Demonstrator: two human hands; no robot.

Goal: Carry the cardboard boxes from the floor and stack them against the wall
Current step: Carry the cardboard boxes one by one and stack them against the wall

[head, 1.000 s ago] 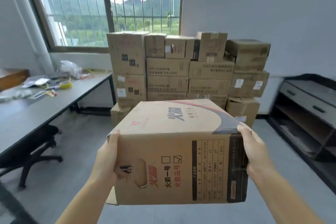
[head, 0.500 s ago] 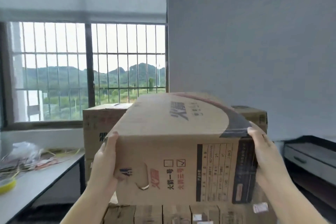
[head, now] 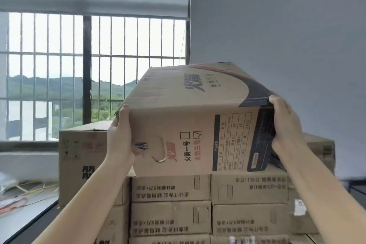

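At the far left I see a dark-edged tabletop [head: 29,216] strewn with loose cables and papers too blurred to count, and above it one barred window [head: 87,77] looking out on green hills. Next comes a tall box [head: 83,164] standing at the left end of the stack, its top flap slightly raised. My left hand [head: 120,140] is closed against the left side of the carried box [head: 194,125], fingers wrapped over its upper left corner. That one box sits high in front of me, tilted with its far end raised, its lower edge meeting the top of the stacked boxes [head: 210,204] against the grey wall [head: 277,25]. Below it I count four flat boxes with inverted print fully facing me, two columns of two, and slivers of more beneath. My right hand [head: 285,125] grips the dark printed right end of the carried box. One more box [head: 324,152] peeks out behind my right wrist.
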